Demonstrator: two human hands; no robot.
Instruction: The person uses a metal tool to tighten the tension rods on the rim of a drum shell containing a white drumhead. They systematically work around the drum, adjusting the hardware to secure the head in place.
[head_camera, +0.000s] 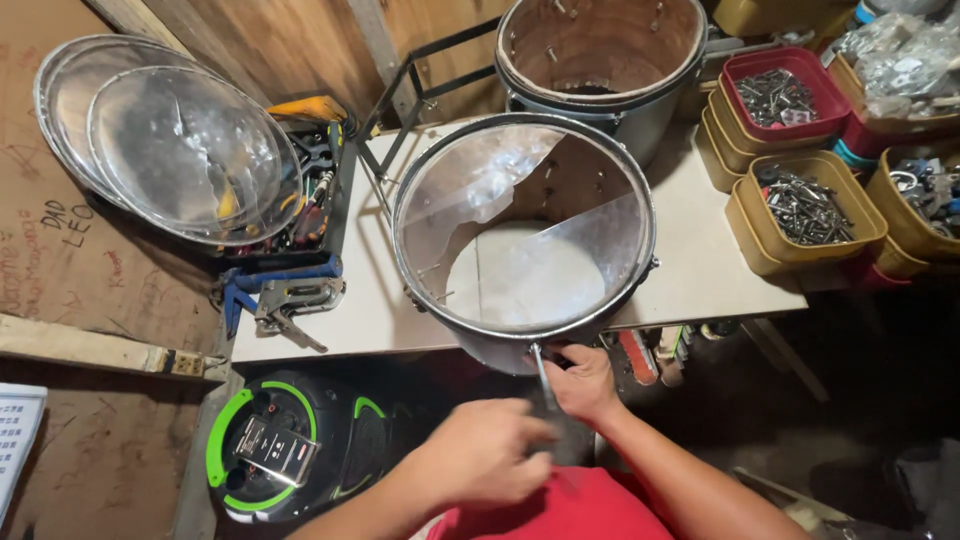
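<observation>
Both hands meet at the near rim of the drum (524, 240), centre frame on the table (700, 270): our right hand (583, 380) steadies the shell while our left hand (485, 452) grips a thin metal rod (543, 378) upright against the hoop.

Drum shell (520, 330) before hand (583, 383)

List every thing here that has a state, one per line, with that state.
Drum shell: upright on the table, clear head on top.
Second drum shell: open-topped, no head.
Clear drum heads: stacked, leaning.
Yellow tubs: open, holding metal hardware.
Left hand: gripping a thin tool.
Right hand: against the shell's near side.
</observation>
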